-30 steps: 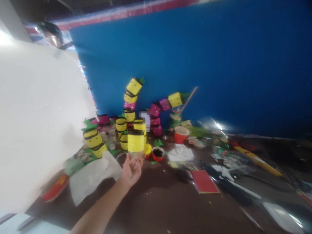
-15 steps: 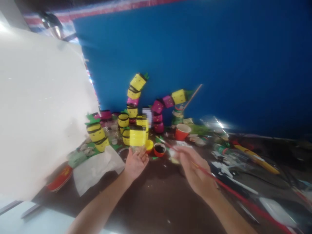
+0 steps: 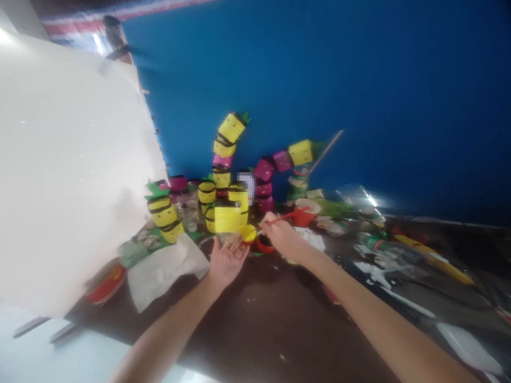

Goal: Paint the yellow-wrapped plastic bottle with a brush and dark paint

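- Broad blue wall right across the back
- Red-and-white strip over its upper left edge
- White panel on my left, glare at its top corner
- Dark brown tabletop below

The left hand holds 1 yellow container; the right hand grips 1 red brush.

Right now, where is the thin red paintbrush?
Head view, just right of centre: the right hand holds the thin red paintbrush, tip by the round yellow-paint cup.
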Tool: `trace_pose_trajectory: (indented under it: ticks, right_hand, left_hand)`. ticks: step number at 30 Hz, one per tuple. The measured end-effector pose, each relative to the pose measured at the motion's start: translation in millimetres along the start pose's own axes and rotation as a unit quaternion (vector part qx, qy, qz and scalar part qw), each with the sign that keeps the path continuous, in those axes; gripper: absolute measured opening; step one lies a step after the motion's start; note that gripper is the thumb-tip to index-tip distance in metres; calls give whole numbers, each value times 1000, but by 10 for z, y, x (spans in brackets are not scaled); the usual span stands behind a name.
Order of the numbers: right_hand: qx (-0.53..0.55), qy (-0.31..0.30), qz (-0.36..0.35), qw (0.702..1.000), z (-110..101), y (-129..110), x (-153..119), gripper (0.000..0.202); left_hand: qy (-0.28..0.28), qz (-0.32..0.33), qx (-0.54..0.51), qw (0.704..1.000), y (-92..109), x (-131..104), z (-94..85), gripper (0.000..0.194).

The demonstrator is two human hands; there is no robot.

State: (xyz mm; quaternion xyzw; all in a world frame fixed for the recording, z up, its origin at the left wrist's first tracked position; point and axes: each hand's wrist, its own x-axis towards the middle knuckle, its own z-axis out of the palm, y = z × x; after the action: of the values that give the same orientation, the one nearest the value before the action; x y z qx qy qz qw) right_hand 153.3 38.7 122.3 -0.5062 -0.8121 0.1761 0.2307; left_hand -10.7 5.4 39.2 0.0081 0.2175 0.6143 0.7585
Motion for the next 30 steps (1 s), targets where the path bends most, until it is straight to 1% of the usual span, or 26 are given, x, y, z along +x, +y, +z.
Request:
trace_pose_trajectory:
  ticks: [4,10,12,17,22,28,30]
  right_hand:
    - [-36,-30,-48,998,113,52,106,22]
    - [-39,-38,-62,997,240,136,165,25]
    - [-41,-47,-74,995,273,170,179,25]
    - [-49,-58,-97,992,344,244,200,27]
    - [-61,-63,-119,989,355,261,225,25]
    - [-67,-33,-112,991,308,232,287,34]
    - [-65,-34,-115,991,305,224,302,32]
  left_hand:
    - [-26,2,-3,1000,12,24,-42,50]
    - [-66,6,-2,998,2,49,-112,50]
    - [-70,7,-5,998,3,60,-126,49]
    - [-53,9,-7,999,6,70,-126,48]
    - [-64,8,-5,998,8,69,-121,50]
    - [-64,6,0,998,11,90,-141,49]
    - [-65,7,1,998,11,93,-144,49]
